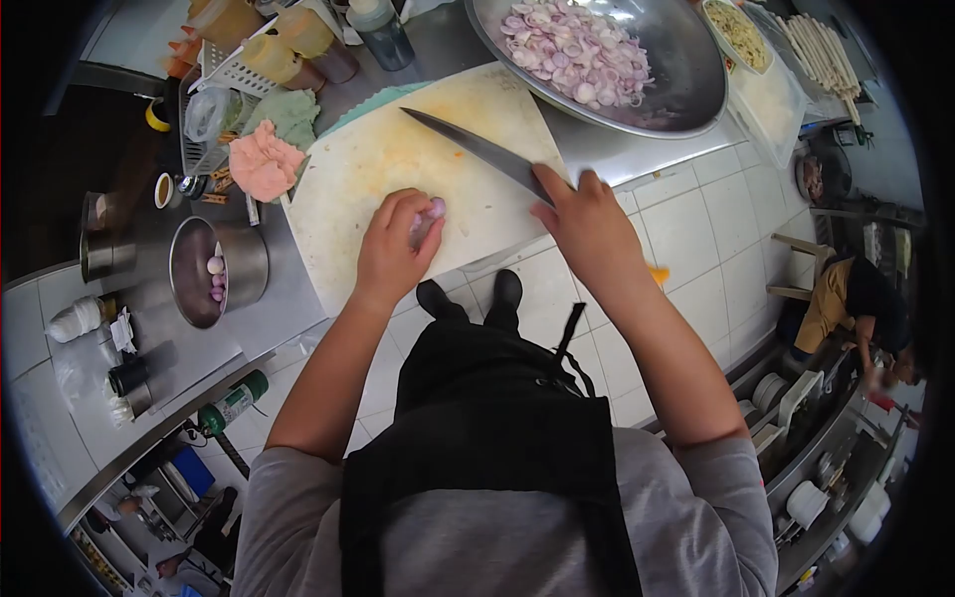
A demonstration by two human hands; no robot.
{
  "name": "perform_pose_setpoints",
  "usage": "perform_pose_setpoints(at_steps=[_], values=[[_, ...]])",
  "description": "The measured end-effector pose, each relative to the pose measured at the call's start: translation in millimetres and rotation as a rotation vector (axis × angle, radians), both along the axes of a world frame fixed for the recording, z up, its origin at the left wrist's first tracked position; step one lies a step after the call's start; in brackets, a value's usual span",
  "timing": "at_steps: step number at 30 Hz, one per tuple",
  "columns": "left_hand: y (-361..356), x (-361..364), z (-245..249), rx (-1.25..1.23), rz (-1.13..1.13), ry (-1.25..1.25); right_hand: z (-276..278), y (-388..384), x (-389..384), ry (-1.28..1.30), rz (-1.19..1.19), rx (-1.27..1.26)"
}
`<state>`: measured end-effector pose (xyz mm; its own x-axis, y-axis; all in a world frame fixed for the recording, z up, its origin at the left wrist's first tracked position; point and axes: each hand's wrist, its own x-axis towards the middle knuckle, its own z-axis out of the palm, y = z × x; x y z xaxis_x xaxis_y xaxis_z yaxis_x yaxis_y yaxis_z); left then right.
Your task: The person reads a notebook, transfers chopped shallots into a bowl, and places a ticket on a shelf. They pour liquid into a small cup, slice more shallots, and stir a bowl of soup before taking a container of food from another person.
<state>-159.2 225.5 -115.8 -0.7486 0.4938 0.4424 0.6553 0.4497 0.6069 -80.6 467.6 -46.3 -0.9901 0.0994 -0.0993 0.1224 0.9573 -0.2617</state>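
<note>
On the white cutting board (343, 234), my left hand (395, 239) has its fingers curled round a small purple shallot (436, 208). My right hand (587, 219) grips the handle of a kitchen knife (477, 146), whose blade lies low over the board and points to the far left. Beyond the board stands a big metal bowl (686, 60) with a heap of sliced shallots (577, 50) in it. To the left, a steel pot (249, 261) holds several whole shallots (216, 282).
A pink cloth (265, 161) and a green cloth (291, 116) lie by the board's left edge. Behind them is a basket (239, 65) with sauce bottles (298, 35). A plastic container (771, 109) sits right of the bowl. Another person (846, 298) is at the far right.
</note>
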Motion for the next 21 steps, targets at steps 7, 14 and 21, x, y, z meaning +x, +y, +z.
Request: perform_pose_setpoints(at_steps=[7,14,21], values=[[-1,2,-2,-0.026,0.028,-0.003,-18,-6,-14,0.425,0.161,0.059],[-2,3,2,0.019,0.034,-0.049,-10,-17,120,-0.685,-0.117,-0.635],[-3,3,3,0.028,0.033,-0.051,0,-36,117,-0.464,0.446,-0.879]])
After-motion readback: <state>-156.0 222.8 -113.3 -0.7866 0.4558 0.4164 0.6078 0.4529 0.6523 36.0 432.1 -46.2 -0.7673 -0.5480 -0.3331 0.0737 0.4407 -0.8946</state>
